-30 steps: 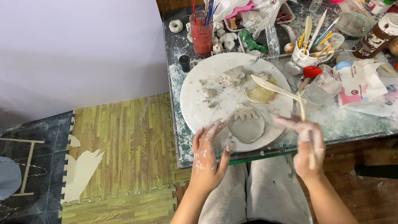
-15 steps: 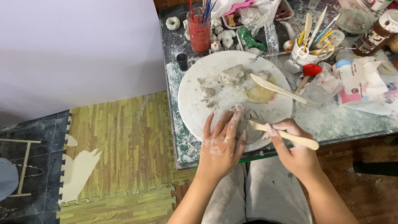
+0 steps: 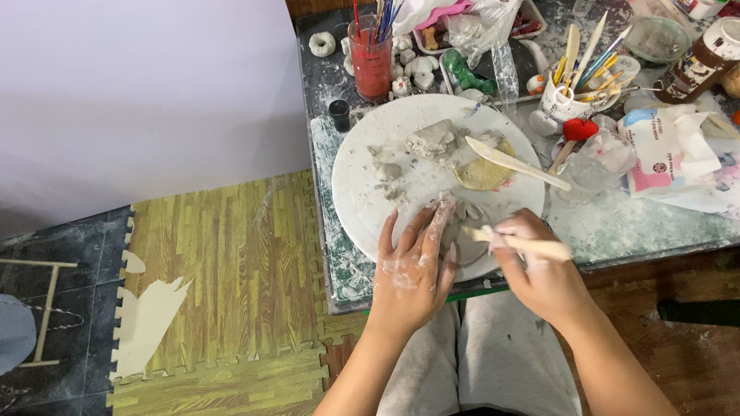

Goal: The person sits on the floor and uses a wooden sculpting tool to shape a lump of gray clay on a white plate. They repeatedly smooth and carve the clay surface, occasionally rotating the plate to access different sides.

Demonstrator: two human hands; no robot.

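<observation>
While your left hand point(image 3: 412, 269) lies spread flat, fingers apart, over the grey clay piece point(image 3: 459, 230) at the near edge of the round white board point(image 3: 357, 181), your right hand point(image 3: 538, 277) is clenched around a wooden modelling tool point(image 3: 516, 244), its tip touching the clay just beside your left fingertips. Most of the piece is hidden under your palm, so its shape is hard to tell. Beyond your hands, another clay lump point(image 3: 432, 139) and a second wooden tool point(image 3: 515, 162) sit further up the board, with a red cup of brushes point(image 3: 371, 57) well past them.
</observation>
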